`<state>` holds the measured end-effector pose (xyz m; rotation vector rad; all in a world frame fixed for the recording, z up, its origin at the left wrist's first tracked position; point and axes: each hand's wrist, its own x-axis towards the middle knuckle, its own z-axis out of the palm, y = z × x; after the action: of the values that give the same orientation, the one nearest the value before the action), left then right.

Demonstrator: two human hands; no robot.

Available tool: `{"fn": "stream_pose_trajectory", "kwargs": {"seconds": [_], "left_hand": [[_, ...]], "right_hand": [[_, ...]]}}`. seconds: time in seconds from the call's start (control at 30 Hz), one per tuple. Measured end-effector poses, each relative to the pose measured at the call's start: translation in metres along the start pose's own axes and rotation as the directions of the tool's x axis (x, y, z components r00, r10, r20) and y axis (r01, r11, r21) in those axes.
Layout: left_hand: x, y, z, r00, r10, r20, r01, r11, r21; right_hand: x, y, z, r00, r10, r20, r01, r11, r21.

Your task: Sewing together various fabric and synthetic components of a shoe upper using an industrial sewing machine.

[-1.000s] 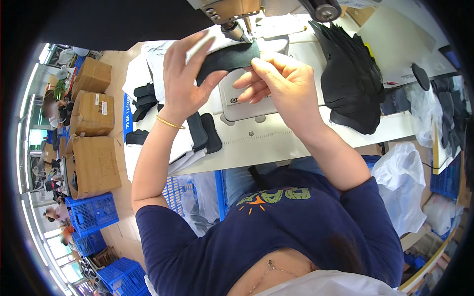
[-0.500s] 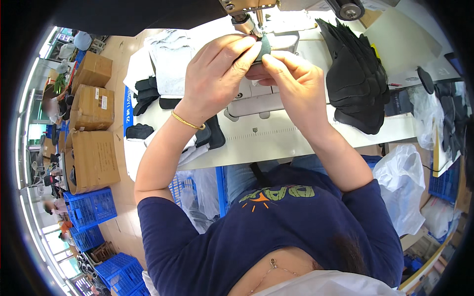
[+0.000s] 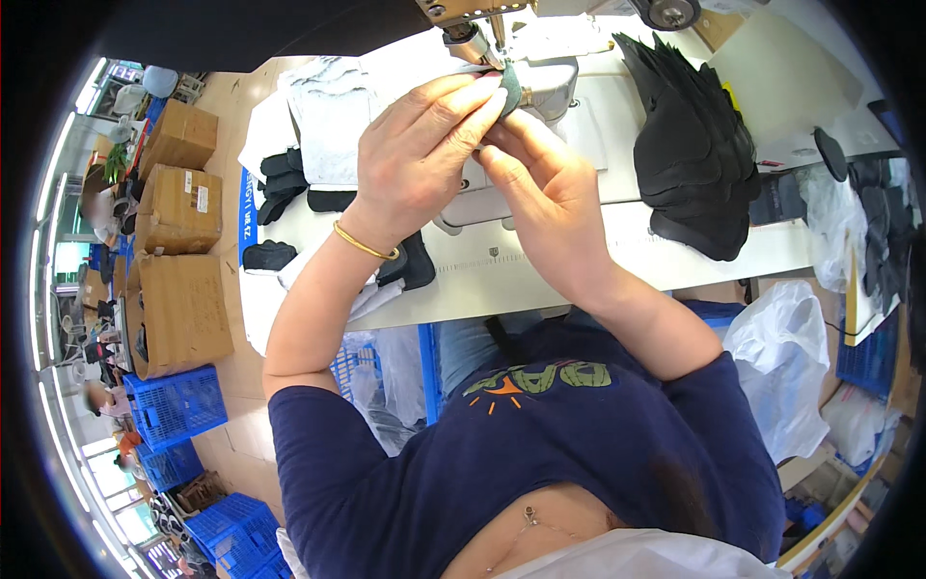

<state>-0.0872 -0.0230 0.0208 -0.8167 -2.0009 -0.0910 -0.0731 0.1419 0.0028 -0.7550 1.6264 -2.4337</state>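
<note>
A small dark green fabric piece [image 3: 511, 89] is under the needle area of a sewing machine [image 3: 471, 43] at the top of the view. My left hand [image 3: 417, 150] pinches its left side, thumb and forefinger pressed together close to the presser foot. From below and to the right, my right hand [image 3: 550, 198] comes up with its fingers bent closed at the lower edge of the piece. Part of the fabric is hidden behind my fingers. The machine's pale cylindrical arm [image 3: 552, 85] shows just right of the fabric.
A stack of black shaped pieces [image 3: 690, 159] lies on the white table [image 3: 540, 253] to the right. White sheets [image 3: 333, 106] and small black pieces [image 3: 280, 183] are at the left. Cardboard boxes [image 3: 183, 309] and blue crates [image 3: 178, 405] stand on the floor beyond. A plastic bag [image 3: 776, 367] hangs at right.
My right hand has shifted left and slightly down, its thumb now below the fabric's edge. My left hand stays nearly in place on the fabric, which shows turned a little.
</note>
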Motion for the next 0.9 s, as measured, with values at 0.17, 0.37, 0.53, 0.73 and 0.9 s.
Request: {"fn": "stream_pose_trajectory", "kwargs": {"seconds": [0.17,0.37,0.53,0.73,0.9], "left_hand": [[0.002,-0.005,-0.002,1.0,0.01,0.011,-0.009,0.999,-0.044],[-0.001,-0.008,-0.001,1.0,-0.023,0.005,0.023,0.998,-0.063],[0.002,-0.01,0.005,0.999,-0.035,-0.017,0.034,0.997,-0.068],[0.002,-0.009,0.005,0.998,-0.065,-0.017,0.064,0.996,-0.057],[0.006,-0.003,0.005,0.996,-0.093,-0.008,0.093,0.996,-0.013]], "right_hand": [[-0.001,0.007,0.007,0.999,-0.024,-0.034,0.026,0.998,0.059],[0.001,0.009,0.011,1.0,-0.017,-0.012,0.018,0.999,0.027],[0.004,0.013,0.014,0.999,-0.052,-0.016,0.052,0.999,0.016],[0.006,0.017,0.016,0.995,-0.103,-0.011,0.102,0.994,-0.031],[0.007,0.01,0.016,0.998,-0.058,-0.011,0.058,0.998,-0.011]]}}
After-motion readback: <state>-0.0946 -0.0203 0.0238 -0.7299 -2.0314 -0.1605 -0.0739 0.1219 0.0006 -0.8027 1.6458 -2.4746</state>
